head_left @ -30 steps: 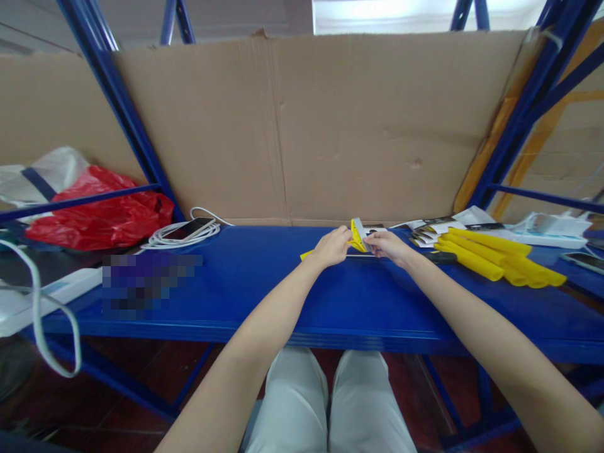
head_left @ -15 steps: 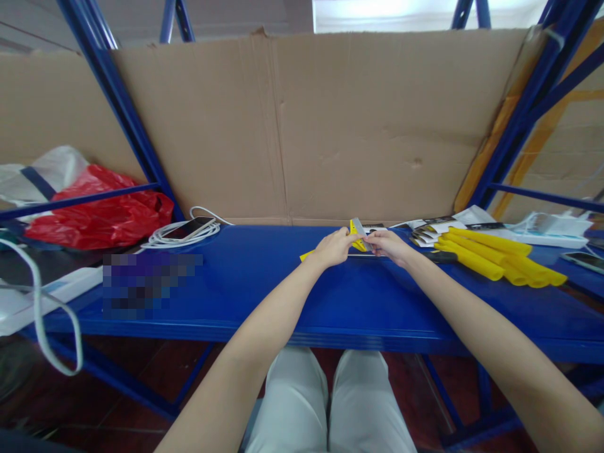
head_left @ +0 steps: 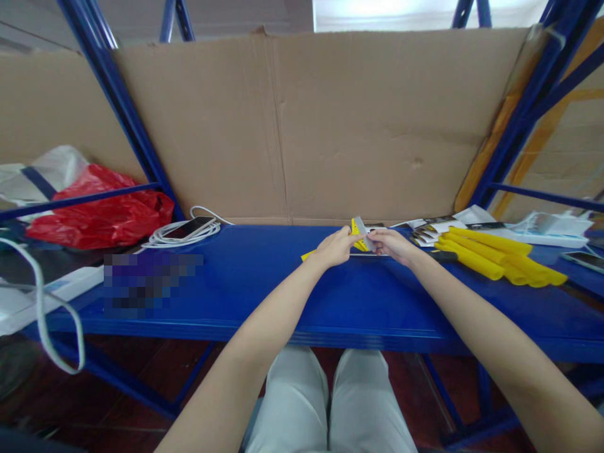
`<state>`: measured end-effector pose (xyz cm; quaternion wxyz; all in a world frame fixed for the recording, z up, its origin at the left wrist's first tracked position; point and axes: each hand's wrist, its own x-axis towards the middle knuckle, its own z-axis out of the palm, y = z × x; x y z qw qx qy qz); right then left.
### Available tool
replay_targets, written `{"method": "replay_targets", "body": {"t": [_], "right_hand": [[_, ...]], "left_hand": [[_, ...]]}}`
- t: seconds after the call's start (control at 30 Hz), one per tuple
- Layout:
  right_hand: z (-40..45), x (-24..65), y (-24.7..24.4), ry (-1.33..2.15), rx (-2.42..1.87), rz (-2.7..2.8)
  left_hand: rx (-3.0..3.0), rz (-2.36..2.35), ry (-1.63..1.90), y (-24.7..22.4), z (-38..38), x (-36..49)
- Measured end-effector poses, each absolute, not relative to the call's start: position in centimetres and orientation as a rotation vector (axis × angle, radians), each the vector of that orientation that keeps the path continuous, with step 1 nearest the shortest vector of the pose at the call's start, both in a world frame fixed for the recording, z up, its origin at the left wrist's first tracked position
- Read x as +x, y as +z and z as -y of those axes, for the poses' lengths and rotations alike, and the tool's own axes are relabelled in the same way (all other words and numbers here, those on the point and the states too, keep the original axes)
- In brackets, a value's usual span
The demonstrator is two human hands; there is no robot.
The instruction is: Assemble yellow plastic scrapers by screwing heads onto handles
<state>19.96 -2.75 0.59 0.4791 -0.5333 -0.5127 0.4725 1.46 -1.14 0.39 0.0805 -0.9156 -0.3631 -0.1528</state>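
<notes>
My left hand (head_left: 336, 246) and my right hand (head_left: 392, 245) meet over the far part of the blue tabletop. Between them stands a small, flat yellow-and-grey piece (head_left: 361, 231), tilted, its grey side towards the right. Fingers of my left hand are closed on its yellow side, and my right fingertips pinch the grey side. What exactly the piece is, I cannot tell. Beneath the hands lies a thin rod (head_left: 370, 254), partly hidden. A bit of yellow (head_left: 306, 255) shows beside my left wrist, and a black handle-like end (head_left: 444, 256) shows past my right forearm.
Several yellow tubes (head_left: 500, 255) lie at the right, with a pile of white-and-dark cards (head_left: 427, 231) behind them. At the left are a phone (head_left: 191, 227), a coiled white cable (head_left: 165, 239), a red plastic bag (head_left: 104, 211) and a power strip (head_left: 70, 289). Cardboard (head_left: 340, 126) walls the back.
Both hands and the yellow-and-grey piece have shifted very slightly to the right. The hold on the piece looks the same.
</notes>
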Motion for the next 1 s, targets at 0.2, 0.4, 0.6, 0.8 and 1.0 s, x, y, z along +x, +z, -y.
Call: {"method": "replay_targets", "body": {"t": [0.2,0.4,0.6,0.8,1.0], "right_hand": [[2.66,21.00,0.38,1.220,-1.298,1.364],[2.38,21.06,-0.04,1.171,-1.299,1.436],[2.26,20.68,-0.03,1.156,-1.295,1.466],[2.40,20.45,0.27,1.134,-1.283,1.456],[2.37,20.71,0.17,1.116,-1.271,1.494]], "left_hand": [[-2.722,1.115,-0.432,0.59,1.33,1.40],[-2.716,1.142,-0.427,0.76,1.58,1.36],[-2.719,1.163,-0.423,0.84,1.78,1.40],[-2.703,1.100,-0.464,0.51,1.58,1.48],[-2.732,1.098,-0.532,0.10,0.83,1.56]]}}
